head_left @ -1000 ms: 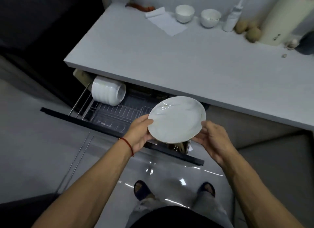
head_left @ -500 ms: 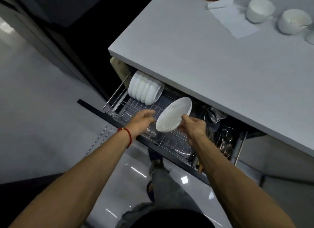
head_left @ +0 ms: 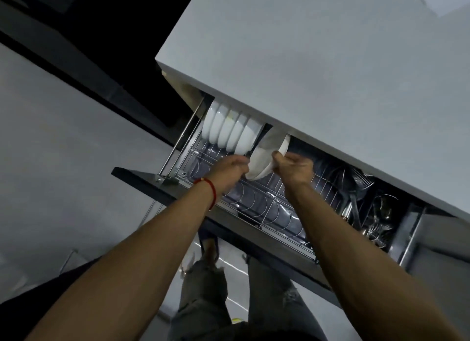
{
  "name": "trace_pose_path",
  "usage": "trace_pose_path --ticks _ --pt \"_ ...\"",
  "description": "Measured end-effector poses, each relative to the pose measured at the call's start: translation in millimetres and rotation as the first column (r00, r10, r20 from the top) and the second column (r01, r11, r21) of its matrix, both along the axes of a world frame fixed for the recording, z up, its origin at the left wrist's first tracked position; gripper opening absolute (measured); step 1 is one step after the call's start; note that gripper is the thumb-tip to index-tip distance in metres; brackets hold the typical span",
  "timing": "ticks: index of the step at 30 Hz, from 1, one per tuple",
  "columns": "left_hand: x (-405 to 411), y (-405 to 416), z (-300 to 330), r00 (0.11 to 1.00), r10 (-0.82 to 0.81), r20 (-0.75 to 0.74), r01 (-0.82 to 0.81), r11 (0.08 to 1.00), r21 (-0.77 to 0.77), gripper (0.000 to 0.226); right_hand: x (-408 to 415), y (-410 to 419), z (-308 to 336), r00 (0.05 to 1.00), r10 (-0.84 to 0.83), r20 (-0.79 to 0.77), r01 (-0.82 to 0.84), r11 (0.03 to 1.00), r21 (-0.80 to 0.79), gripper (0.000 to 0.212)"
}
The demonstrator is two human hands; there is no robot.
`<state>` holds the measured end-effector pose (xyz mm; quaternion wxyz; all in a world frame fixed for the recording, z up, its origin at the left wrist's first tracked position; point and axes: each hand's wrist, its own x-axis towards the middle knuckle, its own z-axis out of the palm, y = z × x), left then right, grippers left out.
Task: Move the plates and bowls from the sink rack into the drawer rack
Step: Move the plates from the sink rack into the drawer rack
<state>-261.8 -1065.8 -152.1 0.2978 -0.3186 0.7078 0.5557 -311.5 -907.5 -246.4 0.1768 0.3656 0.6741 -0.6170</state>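
Grey floor fills the left of your view, and a pale bench runs diagonally across the upper right, with the drawer rack pulled out from under its edge. You hold one white plate on edge over the wire rack, tilted, its upper rim tucked just under the lip of the bench. Your left hand pinches the plate's left rim with the fingers closed on it, a red cord bracelet around that wrist. Your right hand grips the opposite rim, thumb and fingers clenched on the edge. The plate sits just beside a row of white bowls, which stand on edge at the far left end of the rack, packed one against the next; whether the plate touches the nearest bowl you cannot tell from this angle. The curved wire dividers below your wrists stand bare, with a dark tray beneath them. At the right end of the drawer a separate compartment holds metal utensils, blurred and hard to tell apart. The dark drawer front juts out toward you, and below your forearms your legs in grey trousers stand on the glossy floor.
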Motion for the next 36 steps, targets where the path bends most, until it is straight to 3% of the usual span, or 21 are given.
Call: trace_pose_path --ticks 7,14,19,25,29,31,33,36 --pt "-9 -11 -8 0.996 -0.025 0.080 0.022 0.999 0.047 0.032 -22 -20 -7 0.991 0.116 -0.063 -0.099 0.968 0.230 0.019" --pt "-17 -23 -11 0.995 0.037 0.097 -0.043 0.997 0.066 0.030 -40 -42 -8 0.978 0.120 -0.169 -0.071 0.959 0.273 0.014" --pt "-19 -26 -13 0.994 0.030 0.103 -0.036 0.998 0.056 0.029 -43 -54 -16 0.986 0.123 -0.116 -0.085 0.954 0.287 0.033" --pt "-18 -27 -9 0.995 0.033 0.090 -0.038 0.998 0.054 0.030 -46 -50 -21 0.949 0.316 -0.023 -0.294 0.906 0.306 0.031" --pt "-13 -29 6 1.000 -0.002 0.022 0.001 0.999 0.042 0.023 -25 -32 -2 0.935 0.354 0.034 -0.353 0.911 0.214 0.014" --pt "-8 -27 15 0.999 -0.029 -0.020 0.030 0.998 0.053 0.022 0 -19 18 0.939 0.342 0.027 -0.342 0.927 0.153 0.016" --pt "-4 -19 25 0.997 -0.053 -0.064 0.057 0.996 0.069 0.021 33 -2 45 0.961 0.275 0.002 -0.274 0.957 0.097 0.026" --pt "4 6 43 0.983 -0.110 -0.145 0.121 0.990 0.072 0.021 85 30 91 0.989 0.130 -0.074 -0.127 0.991 0.038 0.022"
